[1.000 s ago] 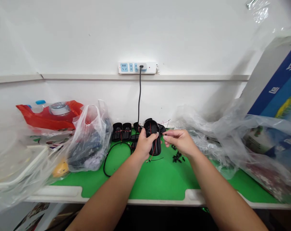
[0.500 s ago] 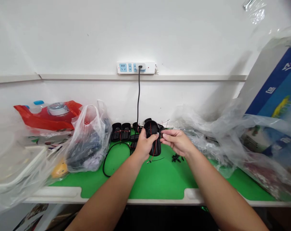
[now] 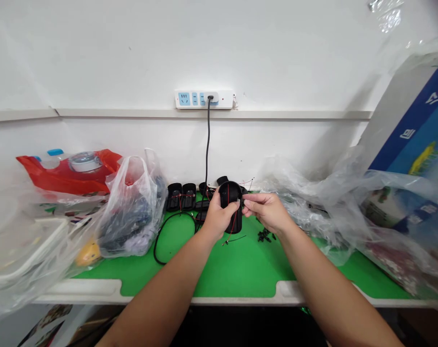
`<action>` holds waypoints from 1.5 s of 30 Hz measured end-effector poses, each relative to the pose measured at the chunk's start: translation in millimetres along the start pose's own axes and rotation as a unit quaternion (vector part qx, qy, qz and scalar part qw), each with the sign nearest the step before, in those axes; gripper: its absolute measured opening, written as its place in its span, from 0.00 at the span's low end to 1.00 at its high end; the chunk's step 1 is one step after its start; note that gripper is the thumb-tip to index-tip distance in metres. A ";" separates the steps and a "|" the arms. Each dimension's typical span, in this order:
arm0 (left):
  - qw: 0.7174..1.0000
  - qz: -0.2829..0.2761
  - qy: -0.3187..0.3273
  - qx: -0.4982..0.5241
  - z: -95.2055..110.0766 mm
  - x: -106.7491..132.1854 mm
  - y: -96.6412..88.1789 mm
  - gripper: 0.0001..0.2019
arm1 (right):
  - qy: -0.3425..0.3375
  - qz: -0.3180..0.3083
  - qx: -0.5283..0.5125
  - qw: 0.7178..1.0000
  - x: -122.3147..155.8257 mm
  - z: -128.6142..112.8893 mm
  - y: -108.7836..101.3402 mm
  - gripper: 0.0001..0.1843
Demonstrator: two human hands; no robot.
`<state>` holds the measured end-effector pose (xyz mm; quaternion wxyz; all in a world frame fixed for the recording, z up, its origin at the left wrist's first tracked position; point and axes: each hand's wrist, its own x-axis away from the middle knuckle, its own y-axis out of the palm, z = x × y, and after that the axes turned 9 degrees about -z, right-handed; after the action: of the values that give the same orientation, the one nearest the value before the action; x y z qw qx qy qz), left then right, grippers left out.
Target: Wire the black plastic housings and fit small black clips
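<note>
My left hand (image 3: 221,216) is closed round a black plastic housing (image 3: 230,193), its thumb lying on the front near a small white piece. The housing has a rounded top and a hollow inside. Red wires run down its front, and their loose ends hang below it over the green mat. At the housing's right edge, my right hand (image 3: 264,208) pinches with thumb and forefinger; whatever is between the fingertips is too small to make out. Several small black parts (image 3: 265,235) lie in a pile on the mat below my right hand.
Similar black housings (image 3: 182,196) with red wires stand at the back. A black cable (image 3: 207,144) drops from the power strip (image 3: 204,99) and loops on the green mat (image 3: 237,279). Plastic bags (image 3: 132,212) crowd the left; clear wrap (image 3: 313,212) and a blue box (image 3: 414,140) the right.
Both hands stay on the housing, which has barely shifted. The whole view has moved slightly. Nothing has been put down or picked up that I can see.
</note>
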<state>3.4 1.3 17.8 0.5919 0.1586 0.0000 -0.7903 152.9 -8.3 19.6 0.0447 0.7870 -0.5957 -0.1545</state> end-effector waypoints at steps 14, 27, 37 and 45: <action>0.999 -0.015 -0.043 0.018 -0.2 1.7 1.1 0.20 | 0.003 0.001 0.038 0.999 1.4 -3.6 -0.5 0.19; 0.999 -0.019 -0.039 0.021 0.0 0.8 2.5 0.24 | -0.030 -0.019 0.126 0.991 -1.1 7.5 3.1 0.16; 0.996 0.039 0.038 -0.076 -11.0 -3.8 -3.5 0.20 | -0.172 0.010 0.446 0.878 0.0 24.6 23.5 0.12; 0.988 0.059 0.068 -0.129 -9.0 -0.7 -0.8 0.18 | -0.180 0.050 0.512 0.838 7.8 30.1 30.9 0.13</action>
<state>5.1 3.9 9.3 0.6516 0.1336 0.1329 -0.7348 117.3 -21.2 -2.6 -0.4654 0.6252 -0.6255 0.0364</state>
